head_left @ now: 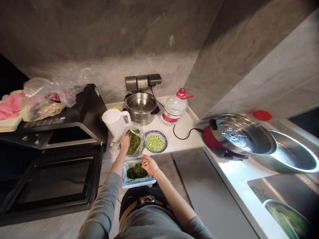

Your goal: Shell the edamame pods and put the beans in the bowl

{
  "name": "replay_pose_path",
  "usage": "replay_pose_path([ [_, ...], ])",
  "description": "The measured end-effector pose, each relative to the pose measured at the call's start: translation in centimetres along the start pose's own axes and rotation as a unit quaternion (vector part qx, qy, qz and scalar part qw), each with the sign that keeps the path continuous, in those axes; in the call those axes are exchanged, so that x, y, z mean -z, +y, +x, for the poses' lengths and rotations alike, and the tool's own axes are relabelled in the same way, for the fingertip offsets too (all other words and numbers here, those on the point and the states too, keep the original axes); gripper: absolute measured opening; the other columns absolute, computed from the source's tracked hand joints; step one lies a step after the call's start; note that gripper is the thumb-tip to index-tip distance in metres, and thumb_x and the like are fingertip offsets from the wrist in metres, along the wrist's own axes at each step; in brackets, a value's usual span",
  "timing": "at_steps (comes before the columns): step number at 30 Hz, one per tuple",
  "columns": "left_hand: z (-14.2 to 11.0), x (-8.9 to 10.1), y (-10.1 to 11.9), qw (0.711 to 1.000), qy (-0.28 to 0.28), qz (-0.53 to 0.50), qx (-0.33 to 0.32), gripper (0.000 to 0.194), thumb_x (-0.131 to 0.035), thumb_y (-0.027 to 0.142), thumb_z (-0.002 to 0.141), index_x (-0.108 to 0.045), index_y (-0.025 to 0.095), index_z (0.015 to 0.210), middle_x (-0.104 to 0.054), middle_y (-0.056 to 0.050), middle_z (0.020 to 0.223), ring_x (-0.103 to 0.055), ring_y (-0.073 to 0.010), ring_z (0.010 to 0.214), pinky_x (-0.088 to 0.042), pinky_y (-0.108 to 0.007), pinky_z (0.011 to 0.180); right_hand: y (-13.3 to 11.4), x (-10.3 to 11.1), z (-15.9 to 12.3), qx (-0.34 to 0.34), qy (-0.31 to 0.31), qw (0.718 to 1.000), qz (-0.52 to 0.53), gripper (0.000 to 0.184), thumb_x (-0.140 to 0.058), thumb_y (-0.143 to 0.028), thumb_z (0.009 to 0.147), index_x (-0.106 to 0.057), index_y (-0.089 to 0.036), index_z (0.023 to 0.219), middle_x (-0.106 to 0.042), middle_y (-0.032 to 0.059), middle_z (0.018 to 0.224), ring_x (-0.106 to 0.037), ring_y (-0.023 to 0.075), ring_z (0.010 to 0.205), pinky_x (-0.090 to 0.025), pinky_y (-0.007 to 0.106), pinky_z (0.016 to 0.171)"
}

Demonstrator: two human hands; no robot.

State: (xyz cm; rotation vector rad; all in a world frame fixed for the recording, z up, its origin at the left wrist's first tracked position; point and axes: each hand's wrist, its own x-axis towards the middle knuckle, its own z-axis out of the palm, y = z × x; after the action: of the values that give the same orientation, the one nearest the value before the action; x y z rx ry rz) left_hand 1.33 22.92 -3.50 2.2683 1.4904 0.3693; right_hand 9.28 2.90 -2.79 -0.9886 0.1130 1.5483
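My left hand (pixel 125 142) reaches into a clear plastic bag (pixel 139 127) of green bean pods (pixel 134 141) on the counter; its fingertips are partly hidden among the pods. My right hand (pixel 150 166), palm up, curls its fingers around a few pale green shelled beans (pixel 145 162). It is over the right edge of a lined blue-and-white bin (pixel 139 183) with dark green empty-looking pods (pixel 137 171) inside. Beside the bag, a blue-patterned plate (pixel 165 136) holds a layer of shelled beans (pixel 155 142).
Behind the bag stand a white pitcher (pixel 114 121), a steel pot (pixel 141 116) and a red-capped water bottle (pixel 174 109). An open oven door (pixel 54 182) juts out at left. To the right are a steamer pan (pixel 244 136), a large basin (pixel 294 149) and a sink (pixel 264 186).
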Motion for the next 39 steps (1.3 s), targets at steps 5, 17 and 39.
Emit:
replay_pose_path([
  [5,-8.4,-0.2,0.1,0.997,0.039,-0.061,-0.003,0.019,-0.048,0.024,0.091,-0.061,0.014,0.100,-0.067,-0.011,0.102,-0.064,-0.0173,0.089,-0.048,-0.028,0.081,-0.1,-1.0,1.6,-0.006,0.005,0.991,-0.135,0.042,-0.053,-0.055,0.082,-0.040,-0.022,0.060,-0.027,-0.0111,0.036,-0.019,0.0046,0.031,-0.009,0.018,0.034],
  [17,-18.6,1.6,1.7,0.999,0.007,-0.017,-0.037,0.024,-0.033,0.028,0.096,-0.054,0.019,0.089,-0.061,-0.009,0.092,-0.062,-0.0202,0.079,-0.043,-0.028,0.063,1.4,-3.5,0.7,0.129,-0.063,0.930,-0.338,0.049,-0.057,-0.062,0.073,-0.034,-0.024,0.053,-0.027,-0.0091,0.042,-0.024,0.0073,0.039,-0.021,0.024,0.040],
  [39,-18.9,0.3,3.2,0.746,-0.110,-0.627,0.193,0.048,-0.057,0.064,0.073,-0.041,0.020,0.062,-0.022,0.009,0.049,-0.020,-0.0045,0.041,-0.016,-0.021,0.043,0.3,-2.2,-2.6,0.272,-0.099,0.837,-0.464,0.029,-0.050,-0.040,0.085,-0.044,-0.023,0.062,-0.042,-0.0034,0.053,-0.039,0.0139,0.056,-0.033,0.027,0.059],
])
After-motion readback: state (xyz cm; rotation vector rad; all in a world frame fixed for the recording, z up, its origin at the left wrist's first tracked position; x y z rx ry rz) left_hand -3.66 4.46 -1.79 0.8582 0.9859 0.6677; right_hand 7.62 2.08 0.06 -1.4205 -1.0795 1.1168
